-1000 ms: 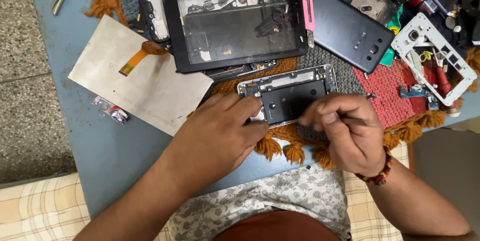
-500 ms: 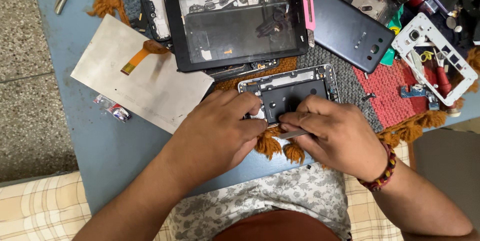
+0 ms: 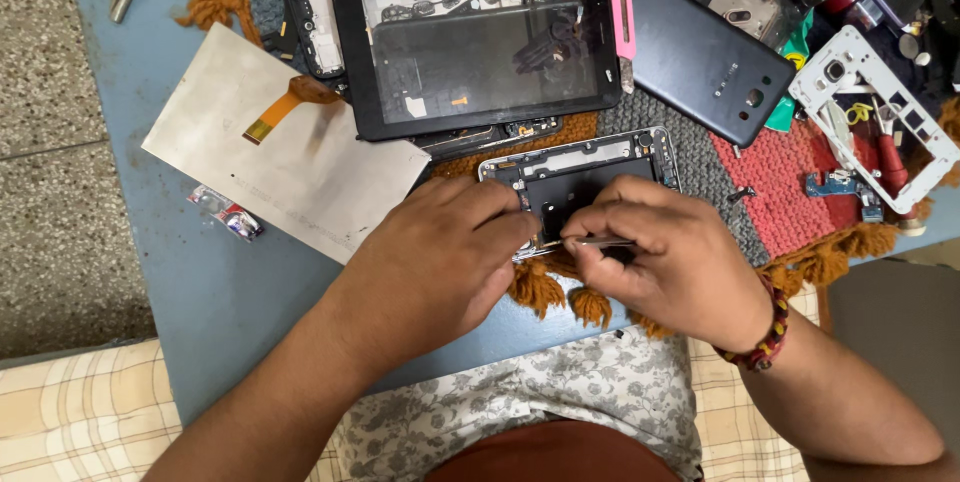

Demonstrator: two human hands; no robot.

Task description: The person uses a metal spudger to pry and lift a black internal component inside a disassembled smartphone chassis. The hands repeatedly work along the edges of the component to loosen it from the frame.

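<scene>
Both hands meet over an opened phone frame with a black inner plate and silver rim [image 3: 580,177], which lies on a knitted mat of grey, red and brown wool [image 3: 760,182] near the front edge of the blue table [image 3: 200,282]. The left hand [image 3: 440,262] is closed on the frame's near left corner; the right hand [image 3: 665,262] pinches thin metal tweezers [image 3: 590,241], tip at the frame's near edge. Just behind the frame lies a black tablet shell [image 3: 470,47]; to its left, a grey sheet with an orange ribbon cable [image 3: 290,157]. A dark blue phone back cover [image 3: 705,57] sits behind and right of the frame. Speckled stone floor [image 3: 50,142] lies left of the table.
</scene>
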